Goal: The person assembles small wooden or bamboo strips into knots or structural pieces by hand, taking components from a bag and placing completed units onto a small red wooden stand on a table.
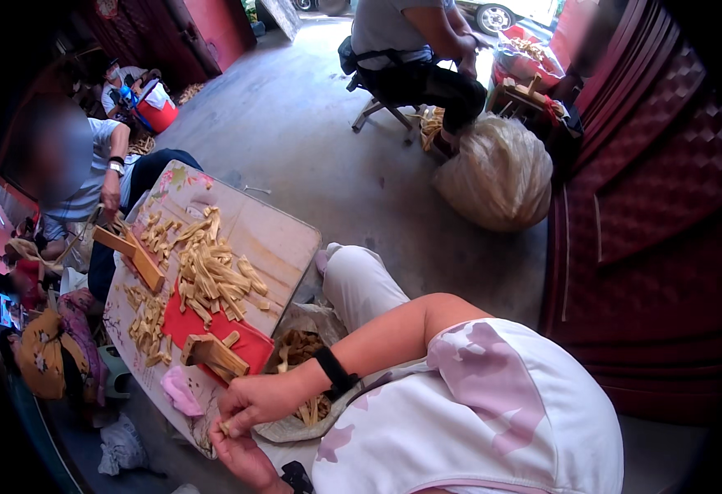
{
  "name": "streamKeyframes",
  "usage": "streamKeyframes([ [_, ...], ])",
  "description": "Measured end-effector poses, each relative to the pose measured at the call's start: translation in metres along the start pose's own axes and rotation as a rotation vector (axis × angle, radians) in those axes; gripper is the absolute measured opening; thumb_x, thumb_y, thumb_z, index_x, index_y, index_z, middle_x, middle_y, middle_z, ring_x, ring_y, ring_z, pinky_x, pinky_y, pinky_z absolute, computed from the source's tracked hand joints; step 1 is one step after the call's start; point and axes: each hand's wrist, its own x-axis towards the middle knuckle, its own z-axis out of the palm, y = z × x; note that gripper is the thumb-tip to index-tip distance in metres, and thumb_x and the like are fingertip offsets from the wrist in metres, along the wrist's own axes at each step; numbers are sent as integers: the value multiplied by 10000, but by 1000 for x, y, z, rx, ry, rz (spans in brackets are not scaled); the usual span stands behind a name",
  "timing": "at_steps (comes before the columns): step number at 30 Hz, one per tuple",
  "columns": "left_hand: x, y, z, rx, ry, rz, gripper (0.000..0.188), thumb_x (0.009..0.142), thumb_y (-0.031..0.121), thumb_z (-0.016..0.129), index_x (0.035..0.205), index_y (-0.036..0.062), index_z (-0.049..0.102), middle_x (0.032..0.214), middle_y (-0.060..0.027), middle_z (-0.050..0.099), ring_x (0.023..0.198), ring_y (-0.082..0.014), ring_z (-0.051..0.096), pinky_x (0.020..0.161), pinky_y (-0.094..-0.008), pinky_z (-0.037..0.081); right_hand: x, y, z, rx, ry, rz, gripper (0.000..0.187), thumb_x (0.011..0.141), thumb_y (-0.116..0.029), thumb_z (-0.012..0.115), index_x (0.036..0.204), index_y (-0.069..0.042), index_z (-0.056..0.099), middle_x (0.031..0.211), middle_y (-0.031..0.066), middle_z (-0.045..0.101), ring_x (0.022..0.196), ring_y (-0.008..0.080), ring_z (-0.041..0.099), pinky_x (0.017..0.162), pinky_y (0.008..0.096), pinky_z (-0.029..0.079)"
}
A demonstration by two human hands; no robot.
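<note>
Near the table's front edge my two hands meet. Between the fingertips of my right hand and my left hand is a small yellowish piece, mostly hidden by the fingers. Just beyond them a wooden block device stands on a red cloth. A pink cloth lies to the left of my right hand. Farther up the table is a heap of pale yellow strips, with smaller piles of short pieces to its left.
An open sack of strips stands right of the table, against my leg. Across the table a person works at another wooden device. A big stuffed sack and a seated person are beyond. Dark red doors rise at right.
</note>
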Motion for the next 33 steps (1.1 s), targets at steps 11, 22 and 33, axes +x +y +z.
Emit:
streamKeyframes([
  [11,5,-21,66,238,275,272,412,1328,276,609,1481,-90,722,1394,-165,758,1225,-232,768,1040,-381,654,-9,4,-11,18,24,53,322,1211,-298,784,1252,21,788,1041,146,845,933,282,804,858,446,628],
  [22,9,-20,1,540,326,268,225,1230,118,764,1363,-56,815,1262,-101,823,1161,-210,784,1103,-369,634,-7,38,-34,520,19,514,199,1219,-266,789,1163,-100,694,942,-47,644,785,91,628,673,281,493],
  [33,-6,-46,1,1261,-126,218,439,1064,-30,798,1496,48,786,1331,-226,775,1221,-487,782,981,-566,635,-50,55,-6,24,-117,484,311,1186,-258,802,1116,25,692,984,177,812,845,294,816,756,469,632],
])
